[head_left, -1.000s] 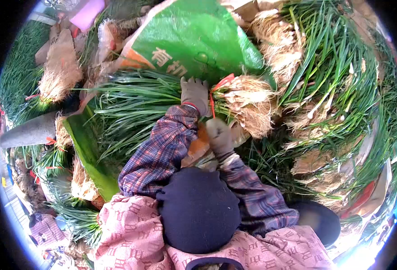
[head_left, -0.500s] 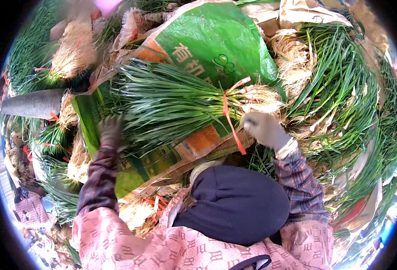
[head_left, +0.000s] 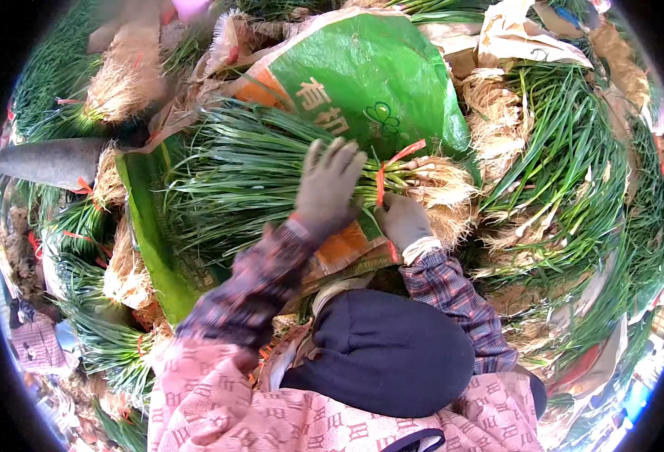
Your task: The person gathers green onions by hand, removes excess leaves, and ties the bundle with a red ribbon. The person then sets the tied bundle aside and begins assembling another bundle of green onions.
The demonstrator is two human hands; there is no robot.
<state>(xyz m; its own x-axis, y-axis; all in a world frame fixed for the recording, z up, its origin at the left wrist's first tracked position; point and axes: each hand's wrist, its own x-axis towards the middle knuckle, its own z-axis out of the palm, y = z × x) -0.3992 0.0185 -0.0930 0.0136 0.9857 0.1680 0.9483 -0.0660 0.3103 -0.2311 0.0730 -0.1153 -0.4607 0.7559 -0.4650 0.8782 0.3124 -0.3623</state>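
left fingers (head_left: 344, 157), newly rightward, half-spread over the bundle (head_left: 245, 169); right fingers (head_left: 393, 205) curled at its red tie (head_left: 381, 181), grip unclear

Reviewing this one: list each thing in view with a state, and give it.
Green printed sack: spread out, partly covered
Scallion-like bundle: lying on the sack, root end rightward
Red tie: around the bundle, fastening unclear
Left gloved hand: open over the bundle
Right gloved hand: fingers bent at the tie, grip unclear
Greens at right: heaped, roots exposed

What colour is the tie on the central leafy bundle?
Red-orange tie, seen in the head view.
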